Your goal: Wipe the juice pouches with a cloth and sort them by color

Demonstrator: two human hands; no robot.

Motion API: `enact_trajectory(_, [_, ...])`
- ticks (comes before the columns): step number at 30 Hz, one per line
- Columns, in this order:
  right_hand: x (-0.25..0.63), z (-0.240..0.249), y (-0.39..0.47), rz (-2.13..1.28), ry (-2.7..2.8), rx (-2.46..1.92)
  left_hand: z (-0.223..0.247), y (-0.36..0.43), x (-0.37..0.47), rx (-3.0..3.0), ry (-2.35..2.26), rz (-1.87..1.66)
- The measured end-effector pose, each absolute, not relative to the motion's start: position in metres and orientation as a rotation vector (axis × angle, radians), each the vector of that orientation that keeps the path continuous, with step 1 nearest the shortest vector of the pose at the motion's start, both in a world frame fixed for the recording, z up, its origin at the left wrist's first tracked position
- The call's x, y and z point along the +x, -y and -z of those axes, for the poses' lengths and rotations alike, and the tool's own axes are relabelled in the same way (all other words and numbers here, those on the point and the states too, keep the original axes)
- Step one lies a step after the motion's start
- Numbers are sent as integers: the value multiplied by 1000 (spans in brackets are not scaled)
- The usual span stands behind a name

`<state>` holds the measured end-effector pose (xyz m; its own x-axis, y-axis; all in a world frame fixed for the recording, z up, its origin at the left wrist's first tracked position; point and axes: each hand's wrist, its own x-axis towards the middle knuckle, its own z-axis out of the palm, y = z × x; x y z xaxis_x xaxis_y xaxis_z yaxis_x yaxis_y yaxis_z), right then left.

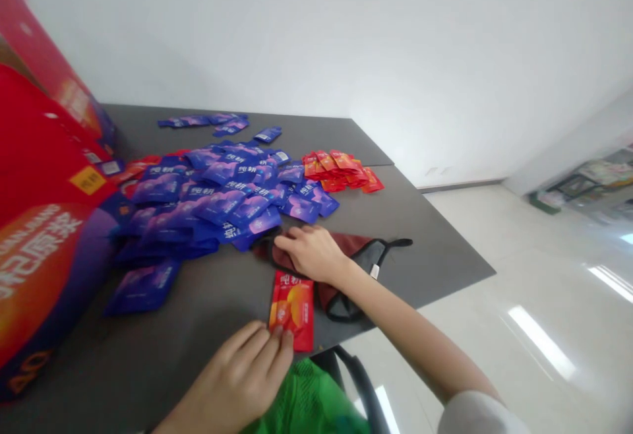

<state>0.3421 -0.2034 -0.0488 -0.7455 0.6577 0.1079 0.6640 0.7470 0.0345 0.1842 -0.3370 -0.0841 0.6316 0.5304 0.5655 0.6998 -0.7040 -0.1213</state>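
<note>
A red and orange sachet lies on the dark table, close to its front edge. My left hand has its fingers closed at the sachet's lower left edge. Just beyond it, my right hand rests with curled fingers on a maroon cloth item with black edging and a grey part; its exact kind I cannot make out. Part of this cloth is hidden under my right hand and forearm. Past both hands spreads a big heap of blue and purple sachets, and a smaller pile of red sachets lies behind to the right.
A large red printed bag or box stands at the left. Several blue sachets lie at the back of the table, near the white wall. Green mesh fabric shows below the front edge. Shelving stands at the far right.
</note>
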Motion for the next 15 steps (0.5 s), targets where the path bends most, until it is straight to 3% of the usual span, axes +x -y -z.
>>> enact_trajectory(4, [350,28,228,72,2743,-884,91,340,188,-2560,1151,634])
enact_trajectory(8, [351,39,262,-56,2868,-667,101,342,188,-2538,1114,707])
enact_trajectory(15, [342,62,209,76,2884,-917,71,333,201,-2519,983,722])
